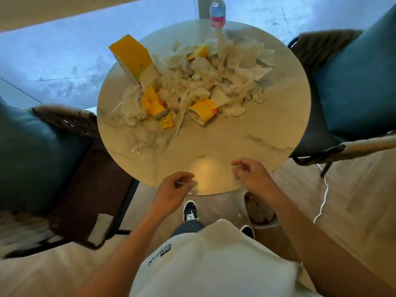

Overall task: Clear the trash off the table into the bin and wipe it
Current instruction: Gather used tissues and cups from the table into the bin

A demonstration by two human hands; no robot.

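A round marble table (pixel 246 136) carries a heap of crumpled white tissues (pixel 214 78) mixed with yellow cartons: a big box (pixel 130 55) at the far left, a smaller carton (pixel 151 102) and a yellow paper cup (pixel 203 111) lying on its side. A clear plastic bottle (pixel 217 16) stands at the far edge. My left hand (pixel 173 192) and my right hand (pixel 251 176) hover over the near table edge, fingers loosely curled, holding nothing. A small white bin (pixel 259 211) with paper inside sits on the floor below my right forearm.
Teal cushioned chairs stand on the left (pixel 32 163) and right (pixel 353 82) of the table. A white cable (pixel 323 196) trails over the wooden floor at right. My dark shoes (pixel 189 212) are under the table's near edge.
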